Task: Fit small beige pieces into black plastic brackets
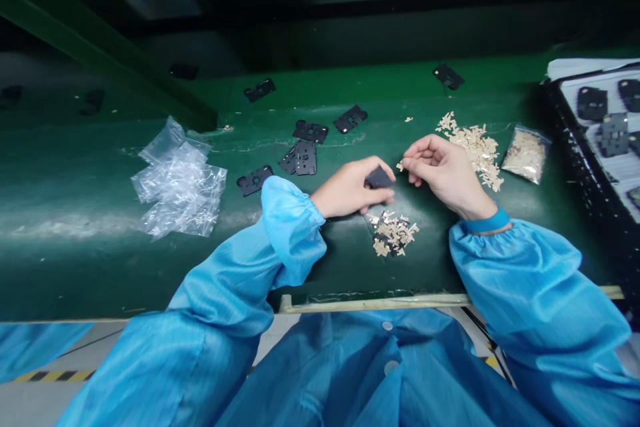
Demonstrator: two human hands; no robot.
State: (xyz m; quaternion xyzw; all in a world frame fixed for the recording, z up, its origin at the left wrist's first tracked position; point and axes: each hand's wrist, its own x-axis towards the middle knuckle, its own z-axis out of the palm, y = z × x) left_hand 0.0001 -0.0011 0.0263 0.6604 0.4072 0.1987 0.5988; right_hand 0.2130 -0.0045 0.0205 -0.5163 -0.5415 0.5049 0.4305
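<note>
My left hand (353, 188) is closed around a flat black plastic part (379, 177), its thumb and fingers on the edges. To its right, my right hand (440, 170) pinches a tiny pale-gold piece (400, 165) between thumb and fingertip. Just below the left hand lies a small heap of mixed pale and dark bits (393, 233). A larger pile of pale-gold pieces (475, 147) spreads behind and beside the right hand. Several black plastic plates with cutouts (306, 157) rest on the green bench, left of and beyond my left hand.
Crumpled clear plastic bags (183, 180) lie at the left. A filled clear bag (527, 155) of pale pieces sits right of the larger pile. A black crate (575, 140) with black parts on white lining stands at the far right. A green post (100, 40) rises at the left.
</note>
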